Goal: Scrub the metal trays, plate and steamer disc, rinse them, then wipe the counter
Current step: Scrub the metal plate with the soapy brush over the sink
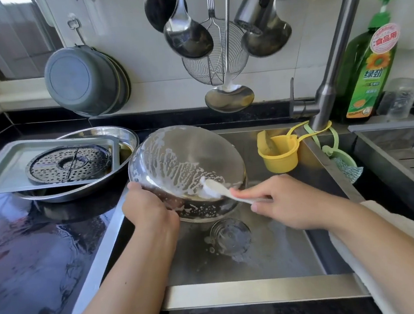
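Observation:
My left hand (146,209) grips the near-left rim of a round metal plate (175,160), tilted over the sink and streaked with white foam. My right hand (279,200) pinches the handle of a white brush (219,188) whose head presses on the plate's lower inside. On the wet black counter at the left, a rectangular metal tray (2,168) lies across a round metal basin (122,137). A perforated black steamer disc (68,163) rests in that tray.
The steel sink (262,258) holds a clear glass jar (230,235) lying below the plate. A yellow cup (278,153) hangs at the faucet base (323,108). Green dish-soap bottle (367,63) stands back right. Ladles and a wire skimmer (216,61) hang overhead. A drain rack (410,158) lies at the right.

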